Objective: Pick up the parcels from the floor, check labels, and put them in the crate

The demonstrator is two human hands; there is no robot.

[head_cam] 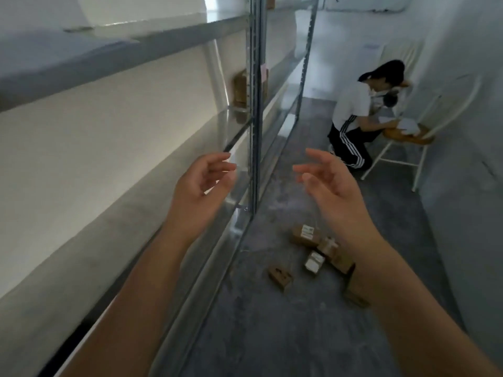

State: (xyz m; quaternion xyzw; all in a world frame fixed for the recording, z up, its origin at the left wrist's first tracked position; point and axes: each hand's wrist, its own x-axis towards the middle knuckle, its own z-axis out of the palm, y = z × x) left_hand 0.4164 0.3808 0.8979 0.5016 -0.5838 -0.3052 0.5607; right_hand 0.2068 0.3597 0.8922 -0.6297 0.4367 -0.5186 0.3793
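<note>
Several small brown cardboard parcels lie scattered on the grey concrete floor: one with a white label [305, 233], a second showing a white label [315, 262], and a plain one [280, 277] nearer the shelving. My left hand [201, 189] and my right hand [329, 183] are both raised high above them, palms facing each other, fingers relaxed and holding nothing. My right forearm hides part of the parcel pile. No crate is in view.
Metal shelving [254, 118] runs along the left, with brown boxes [241, 89] on a middle shelf. A person [353, 118] crouches at the far right beside a white chair with a wooden seat [408, 136]. A white wall borders the aisle's right side.
</note>
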